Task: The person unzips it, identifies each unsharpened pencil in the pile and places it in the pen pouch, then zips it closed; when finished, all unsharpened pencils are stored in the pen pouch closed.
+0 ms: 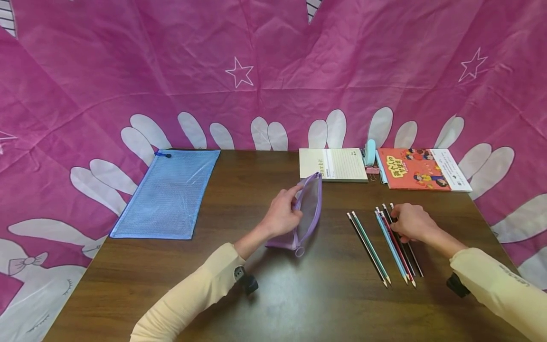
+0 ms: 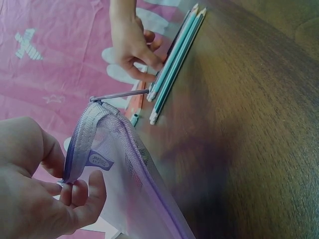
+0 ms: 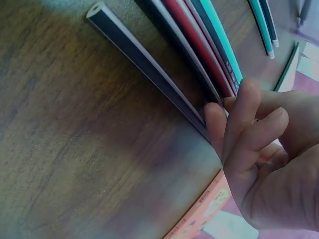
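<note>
My left hand (image 1: 282, 214) pinches one edge of a purple mesh zipper pouch (image 1: 316, 216). The pouch's mouth gapes toward the right, and a zipper ring (image 1: 299, 251) hangs at its near corner. Over the upper ends of a group of pencils, my right hand (image 1: 413, 223) pinches a black pencil (image 3: 144, 69); the fingers hide that pencil's upper end. Beside it lie a red pencil (image 3: 199, 47), a light blue pencil (image 1: 391, 247) and other dark ones. A green pencil (image 1: 371, 247) and a black one form a separate pair, between the pouch and this group.
A blue mesh zipper folder (image 1: 166, 194) lies at the table's left. Along the back edge sit a cream notebook (image 1: 337, 164), a light teal stapler (image 1: 370, 152), a pink binder clip (image 1: 372, 170) and an orange picture book (image 1: 420, 168). A pink printed cloth (image 1: 273, 47) hangs behind.
</note>
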`<state>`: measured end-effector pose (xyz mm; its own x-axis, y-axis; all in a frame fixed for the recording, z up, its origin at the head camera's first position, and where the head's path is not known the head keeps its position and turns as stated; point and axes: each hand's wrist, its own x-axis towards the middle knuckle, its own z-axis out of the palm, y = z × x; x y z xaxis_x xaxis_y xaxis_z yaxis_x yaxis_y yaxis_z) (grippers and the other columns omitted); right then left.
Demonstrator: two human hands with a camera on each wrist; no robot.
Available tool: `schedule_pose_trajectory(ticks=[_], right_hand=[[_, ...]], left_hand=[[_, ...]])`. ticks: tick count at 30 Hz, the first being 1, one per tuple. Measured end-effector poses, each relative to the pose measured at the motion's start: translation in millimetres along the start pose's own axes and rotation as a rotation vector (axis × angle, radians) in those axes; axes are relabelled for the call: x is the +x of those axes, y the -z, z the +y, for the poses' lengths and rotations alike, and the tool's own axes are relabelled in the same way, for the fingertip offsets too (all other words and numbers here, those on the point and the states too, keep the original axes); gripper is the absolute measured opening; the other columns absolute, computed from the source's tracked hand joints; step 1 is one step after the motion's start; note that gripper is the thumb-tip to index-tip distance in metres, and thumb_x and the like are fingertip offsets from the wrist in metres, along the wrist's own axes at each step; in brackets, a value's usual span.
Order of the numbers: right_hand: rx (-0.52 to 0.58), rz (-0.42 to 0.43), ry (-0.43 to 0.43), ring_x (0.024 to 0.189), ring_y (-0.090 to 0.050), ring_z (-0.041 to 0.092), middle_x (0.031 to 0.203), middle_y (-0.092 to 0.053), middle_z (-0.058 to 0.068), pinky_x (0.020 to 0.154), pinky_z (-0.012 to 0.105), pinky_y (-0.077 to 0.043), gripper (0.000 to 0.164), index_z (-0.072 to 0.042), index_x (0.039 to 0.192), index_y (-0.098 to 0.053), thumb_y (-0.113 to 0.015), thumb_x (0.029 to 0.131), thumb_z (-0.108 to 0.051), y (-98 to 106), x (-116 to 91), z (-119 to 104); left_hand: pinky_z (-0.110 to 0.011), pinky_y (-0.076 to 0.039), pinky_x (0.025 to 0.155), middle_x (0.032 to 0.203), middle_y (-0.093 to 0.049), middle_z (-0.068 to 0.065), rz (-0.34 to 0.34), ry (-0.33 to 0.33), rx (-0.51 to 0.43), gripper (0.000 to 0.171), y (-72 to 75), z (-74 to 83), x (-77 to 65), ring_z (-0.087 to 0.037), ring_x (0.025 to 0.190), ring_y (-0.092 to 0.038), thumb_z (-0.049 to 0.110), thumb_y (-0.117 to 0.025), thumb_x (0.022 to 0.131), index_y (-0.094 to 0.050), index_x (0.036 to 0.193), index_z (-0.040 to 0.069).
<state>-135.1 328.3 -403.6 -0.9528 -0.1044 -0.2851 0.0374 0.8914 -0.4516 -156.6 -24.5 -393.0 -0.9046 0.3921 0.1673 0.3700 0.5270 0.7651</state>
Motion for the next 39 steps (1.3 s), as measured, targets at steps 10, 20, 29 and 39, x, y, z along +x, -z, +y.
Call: schedule_pose_trajectory(ticks=[10,20,29,39], right_hand=[[-0.06,0.007,0.008,0.048,-0.06,0.016,0.069,-0.06,0.01,0.048,0.035,-0.048,0.045,0.019,0.119,-0.051,-0.069,0.086,-0.006,-2,5,-6],[-0.032,0.061,0.028,0.053,-0.06,0.017,0.079,-0.061,0.017,0.049,0.035,-0.049,0.046,0.013,0.116,-0.049,-0.073,0.085,-0.011,7,3,-16],[0.155,0.145,0.074,0.049,-0.055,0.017,0.065,-0.058,0.008,0.044,0.031,-0.044,0.05,0.006,0.124,-0.045,-0.068,0.084,-0.014,20,5,-48],[0.571,0.202,0.078,0.045,-0.045,0.015,0.063,-0.052,0.005,0.042,0.027,-0.04,0.048,0.001,0.126,-0.038,-0.062,0.086,-0.009,18,15,-98]], left_hand=[[-0.036,-0.045,0.077,0.093,-0.058,-0.009,0.005,-0.002,0.005,0.073,-0.1,1.3,-0.2,-0.023,0.09,-0.051,-0.008,-0.058,0.073,-0.048,0.145,-0.002],[-0.033,-0.045,0.075,0.091,-0.056,-0.008,-0.012,-0.003,0.015,0.069,-4.0,1.4,-1.3,-0.021,0.088,-0.051,-0.008,-0.058,0.074,-0.051,0.142,-0.001],[-0.033,-0.045,0.075,0.09,-0.057,-0.008,0.01,-0.013,0.021,0.068,-2.5,2.1,-2.3,-0.022,0.087,-0.051,-0.007,-0.057,0.073,-0.053,0.141,-0.001],[-0.033,-0.045,0.075,0.092,-0.057,-0.008,0.023,0.0,-0.007,0.069,-0.6,0.8,0.0,-0.021,0.088,-0.051,-0.007,-0.056,0.074,-0.05,0.143,-0.003]])
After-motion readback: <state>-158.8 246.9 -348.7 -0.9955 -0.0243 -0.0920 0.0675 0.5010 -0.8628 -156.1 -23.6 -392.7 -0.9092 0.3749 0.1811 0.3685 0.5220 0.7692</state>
